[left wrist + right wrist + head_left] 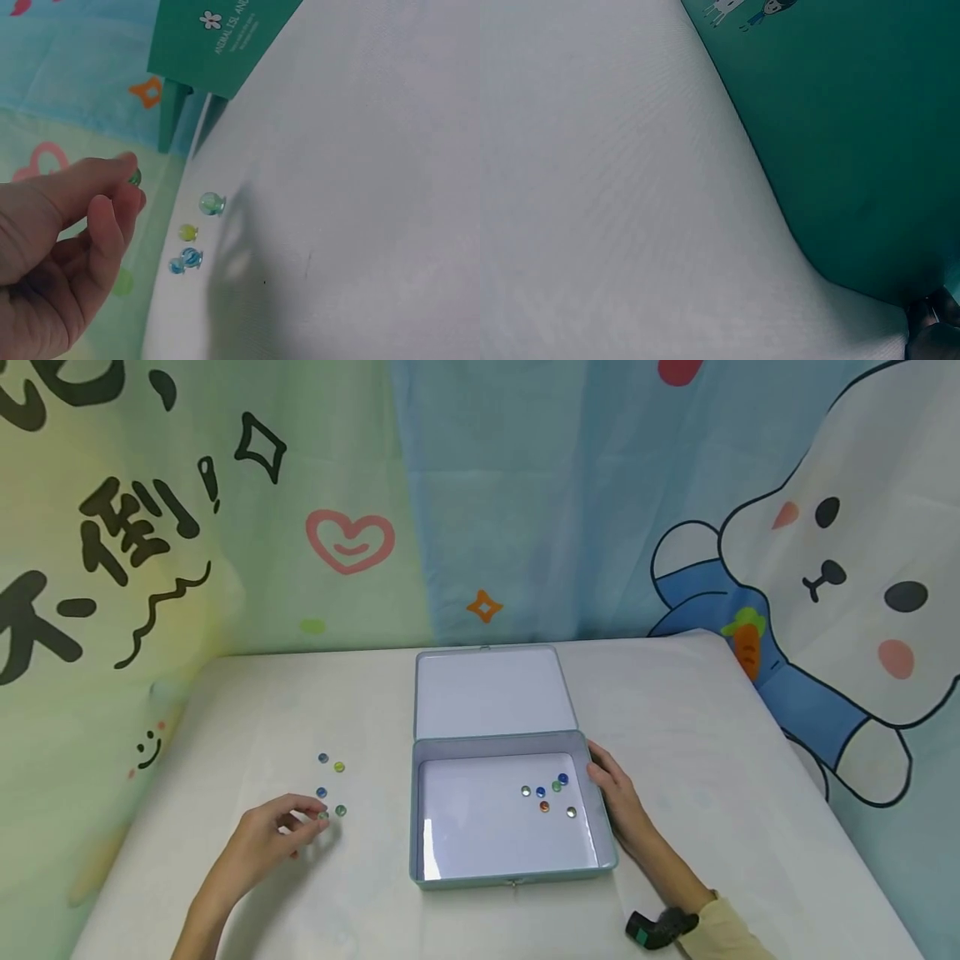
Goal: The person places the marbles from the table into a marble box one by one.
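Note:
In the head view my left hand [273, 831] pinches a green glass marble [323, 815] between thumb and fingertips, above the table left of the box. The left wrist view shows this marble [136, 178] partly hidden by the fingers. Close by lie another green marble [341, 810], a yellow marble [339, 767] and two blue marbles, one [322, 792] nearer the hand. An open rectangular tin box [513, 882] stands at the middle with several coloured marbles inside, on its right half. My right hand [621, 797] holds the box's right wall, fingers at the rim.
The hinged lid [491, 693] lies back behind the box. A white cloth covers the table [750, 827]. Printed curtains [495, 510] hang along the back and sides. A black device [660, 929] is strapped to the right wrist.

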The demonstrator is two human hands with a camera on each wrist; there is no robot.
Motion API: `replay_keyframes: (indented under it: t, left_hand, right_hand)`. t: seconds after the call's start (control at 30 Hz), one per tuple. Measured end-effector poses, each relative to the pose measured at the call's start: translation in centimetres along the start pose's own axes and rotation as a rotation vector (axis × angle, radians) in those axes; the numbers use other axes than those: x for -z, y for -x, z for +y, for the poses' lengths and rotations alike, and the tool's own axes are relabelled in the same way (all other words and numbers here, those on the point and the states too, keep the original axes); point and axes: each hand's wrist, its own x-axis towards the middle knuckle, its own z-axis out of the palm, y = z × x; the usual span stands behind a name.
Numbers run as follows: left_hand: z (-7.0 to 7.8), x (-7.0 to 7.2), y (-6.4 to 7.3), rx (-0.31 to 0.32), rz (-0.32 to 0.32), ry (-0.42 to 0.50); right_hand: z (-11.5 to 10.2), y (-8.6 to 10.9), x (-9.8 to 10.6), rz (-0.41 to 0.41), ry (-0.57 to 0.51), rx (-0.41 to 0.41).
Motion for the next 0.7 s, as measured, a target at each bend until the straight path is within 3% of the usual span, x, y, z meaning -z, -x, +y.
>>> replay_keyframes:
  t: [0.33,0.7]
  left_hand:
    - [-0.3,-0.5,1.0,0.063,-0.028,0.056]
    - [-0.8,-0.5,2.2,0.11,-0.007,0.077]
  right_hand:
    - [0.0,-0.1,0.1,-0.002,0.015,-0.001]
    - [0.3,-0.3,0.2,-0.01,0.025,0.01]
